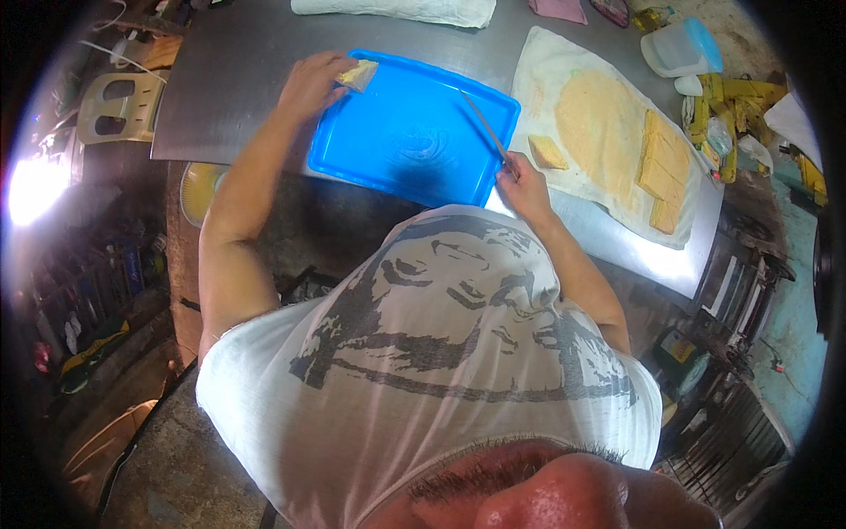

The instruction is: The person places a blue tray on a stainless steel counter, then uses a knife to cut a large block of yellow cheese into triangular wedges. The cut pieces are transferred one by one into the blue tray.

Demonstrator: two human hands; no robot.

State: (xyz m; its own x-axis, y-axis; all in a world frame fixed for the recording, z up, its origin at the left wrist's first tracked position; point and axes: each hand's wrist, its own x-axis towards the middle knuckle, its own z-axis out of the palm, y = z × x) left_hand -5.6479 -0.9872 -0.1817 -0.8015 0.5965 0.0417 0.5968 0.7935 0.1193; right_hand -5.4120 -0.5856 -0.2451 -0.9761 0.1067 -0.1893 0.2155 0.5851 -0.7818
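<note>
My left hand is closed on a small pale-yellow, cake-like piece, held over the far left corner of a blue tray. At the tray's right side, my right hand grips a long, thin knife. Its blade slants up and left over the tray. Only smears and a dark shadow show on the tray's bottom. To the right, a stained white cloth carries a single yellow piece near my right hand and a cut yellow slab farther right.
The metal table bears a rolled white cloth at the back. A clear tub with a blue lid stands at the far right, near yellow plastic wrappers. A beige plastic chair is beyond the left edge.
</note>
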